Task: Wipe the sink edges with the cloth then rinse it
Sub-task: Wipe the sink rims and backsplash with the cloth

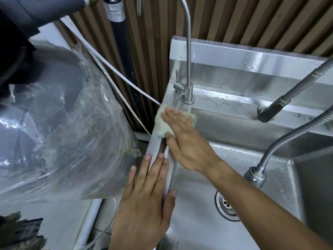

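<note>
Plainly, the biggest thing in play is the stainless steel sink [201, 204], its basin open below with the drain [227, 206] at the bottom and a narrow flat rim running up its left side to the back ledge. The steel is hard, smooth and beaded with water along the back, so it will likely be slick under a palm. Beside the sink, to the left, bulges a large clear plastic bag [59, 132].

At the back left corner stands a thin gooseneck tap [188, 69]; a black pull-out sprayer head [270, 110] hangs over the basin to the right, and a corrugated metal hose [281, 143] curves below it.

The left hand [149, 193] lies flat on the near rim, fingers straight and spread, thumb hanging over the basin side, gripping nothing; it seems to steady the person.

The right hand [182, 139] presses flat, fingers extended, on the cloth [163, 123], which sits on the left rim just in front of the tap's base.

The cloth is small, pale yellow-green, nubby and folded; it looks soft, light and limp, probably damp. Flat pressure suits wiping; for rinsing it would best be gathered in a fist from its bunched middle.
</note>
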The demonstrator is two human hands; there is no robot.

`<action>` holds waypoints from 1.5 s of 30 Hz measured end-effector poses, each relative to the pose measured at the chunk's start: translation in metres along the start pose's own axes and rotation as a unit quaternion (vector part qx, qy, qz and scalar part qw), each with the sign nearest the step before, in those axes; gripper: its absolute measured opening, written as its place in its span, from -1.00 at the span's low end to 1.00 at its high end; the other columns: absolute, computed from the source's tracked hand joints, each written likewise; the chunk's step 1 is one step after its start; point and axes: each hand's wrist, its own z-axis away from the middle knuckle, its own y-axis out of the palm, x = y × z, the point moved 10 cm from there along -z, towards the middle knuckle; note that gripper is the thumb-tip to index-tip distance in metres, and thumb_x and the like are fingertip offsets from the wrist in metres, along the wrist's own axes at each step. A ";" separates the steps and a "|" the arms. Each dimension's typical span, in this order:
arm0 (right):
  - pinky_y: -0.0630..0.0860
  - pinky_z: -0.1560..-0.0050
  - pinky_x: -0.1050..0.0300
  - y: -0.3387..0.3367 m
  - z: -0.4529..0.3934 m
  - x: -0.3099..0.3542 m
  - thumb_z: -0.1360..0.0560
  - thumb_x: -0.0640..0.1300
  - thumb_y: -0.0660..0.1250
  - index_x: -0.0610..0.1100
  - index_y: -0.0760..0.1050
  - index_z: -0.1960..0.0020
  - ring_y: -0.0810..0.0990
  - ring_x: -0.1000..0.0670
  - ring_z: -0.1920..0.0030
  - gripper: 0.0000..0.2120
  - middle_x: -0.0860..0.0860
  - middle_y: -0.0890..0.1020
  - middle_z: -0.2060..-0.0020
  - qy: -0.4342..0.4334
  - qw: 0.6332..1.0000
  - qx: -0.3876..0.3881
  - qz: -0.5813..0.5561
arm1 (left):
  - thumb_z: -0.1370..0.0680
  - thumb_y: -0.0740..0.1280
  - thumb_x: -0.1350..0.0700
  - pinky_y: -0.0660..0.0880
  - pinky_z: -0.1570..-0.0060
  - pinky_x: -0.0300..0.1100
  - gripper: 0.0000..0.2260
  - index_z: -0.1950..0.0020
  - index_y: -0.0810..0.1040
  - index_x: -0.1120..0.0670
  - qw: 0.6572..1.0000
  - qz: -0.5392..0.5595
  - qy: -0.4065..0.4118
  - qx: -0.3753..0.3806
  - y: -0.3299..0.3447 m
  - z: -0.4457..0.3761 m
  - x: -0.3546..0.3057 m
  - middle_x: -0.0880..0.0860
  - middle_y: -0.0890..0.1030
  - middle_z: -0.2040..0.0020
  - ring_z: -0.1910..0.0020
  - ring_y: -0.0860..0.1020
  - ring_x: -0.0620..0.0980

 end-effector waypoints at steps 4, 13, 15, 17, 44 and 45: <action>0.33 -0.47 0.14 -0.034 -0.015 -0.019 -0.71 -0.09 0.12 -0.06 0.27 -0.59 0.39 0.05 -0.50 -0.55 0.00 0.43 -0.52 0.070 0.995 -0.075 -0.007 | -0.63 0.08 -0.14 0.19 -0.51 0.14 -0.43 -0.60 0.32 0.10 1.000 0.009 0.000 -0.017 0.004 -0.001 0.000 0.00 0.24 -0.64 -0.62 0.20 0.08; 0.08 -0.65 -0.03 -0.172 -0.018 -0.008 -0.71 -0.21 0.10 -0.25 0.11 -0.64 0.17 -0.09 -0.64 -0.48 -0.12 0.26 -0.61 -0.001 0.915 -0.404 0.012 | -0.66 0.09 -0.10 0.23 -0.53 0.17 -0.53 -0.50 0.41 0.07 0.999 0.046 0.002 -0.019 -0.013 -0.078 -0.002 0.05 0.39 -0.53 -0.52 0.34 0.14; -0.17 -0.66 -0.13 -0.148 -0.069 -0.018 -0.71 -0.13 0.09 -0.22 0.05 -0.66 -0.06 -0.20 -0.67 -0.44 -0.18 0.07 -0.66 -0.044 0.947 -0.276 0.156 | -0.68 -0.01 -0.14 0.15 -0.57 0.18 -0.47 -0.61 0.25 0.04 0.999 0.042 0.001 0.016 0.000 -0.096 0.002 0.00 0.21 -0.64 -0.63 0.12 0.08; -0.22 -0.66 -0.10 -0.128 -0.089 -0.033 -0.72 -0.05 0.02 -0.19 -0.02 -0.68 -0.09 -0.18 -0.67 -0.42 -0.16 0.02 -0.67 -0.074 0.937 -0.198 0.278 | -0.68 -0.09 -0.19 0.04 -0.60 0.15 -0.43 -0.66 0.12 0.00 0.999 0.034 0.002 0.037 0.009 -0.101 0.004 -0.06 0.06 -0.68 -0.66 -0.05 0.03; 0.03 -0.65 -0.20 -0.111 -0.146 -0.007 -0.76 0.12 -0.06 -0.13 -0.11 -0.69 -0.02 -0.21 -0.66 -0.40 -0.15 -0.01 -0.67 -0.266 0.752 -0.117 0.592 | -0.66 -0.08 -0.26 -0.07 -0.62 0.11 -0.40 -0.59 0.22 0.05 0.999 0.023 0.046 0.007 0.001 -0.117 -0.003 0.01 0.18 -0.63 -0.65 -0.01 0.02; 0.06 -0.64 -0.20 -0.111 -0.138 -0.011 -0.77 0.11 -0.06 -0.08 -0.12 -0.69 -0.01 -0.22 -0.66 -0.42 -0.15 0.00 -0.67 -0.264 0.757 -0.129 0.584 | -0.66 -0.08 -0.26 -0.10 -0.62 0.10 -0.39 -0.60 0.21 0.05 0.998 0.025 0.048 0.008 0.002 -0.117 -0.003 0.01 0.17 -0.64 -0.66 -0.03 0.01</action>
